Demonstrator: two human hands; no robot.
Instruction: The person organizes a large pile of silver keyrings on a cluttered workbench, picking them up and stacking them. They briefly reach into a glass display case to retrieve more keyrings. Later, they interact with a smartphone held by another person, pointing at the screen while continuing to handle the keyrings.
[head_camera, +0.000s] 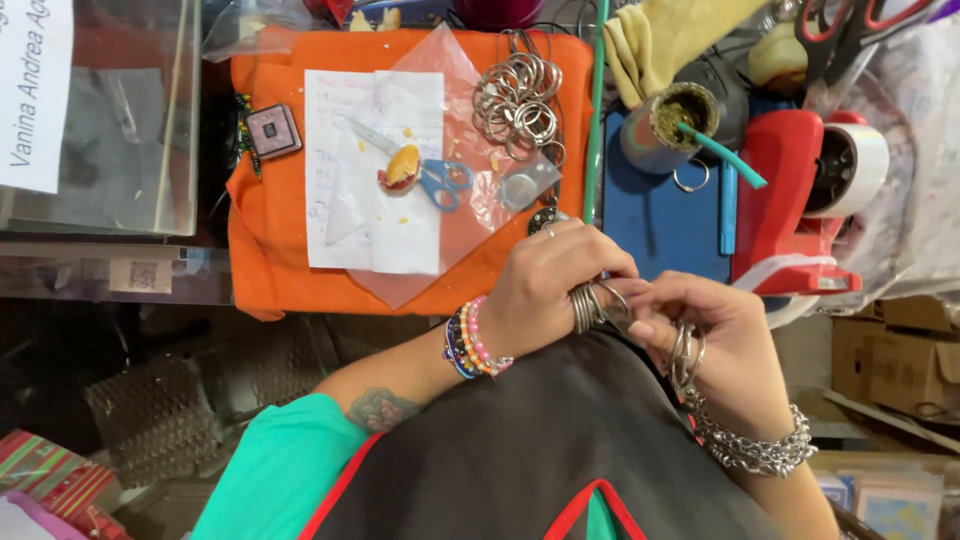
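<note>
Orange cloth-covered work surface (270, 260) fills the upper centre; a black apron (520, 450) covers the lower frame. At upper right, a red tape dispenser (790, 200) sits close to the hands. On the cloth lie a white paper sheet (345, 200), a loose heap of metal split rings (517, 100) and small blue-handled scissors (440, 182). Centre frame, left hand (545, 290) pinches a stack of silver split rings (588, 306); right hand (715, 350) closes fingers on their edge, more rings looped on one finger. Rings look light, stiff, slick, best pinched at the rim.
</note>
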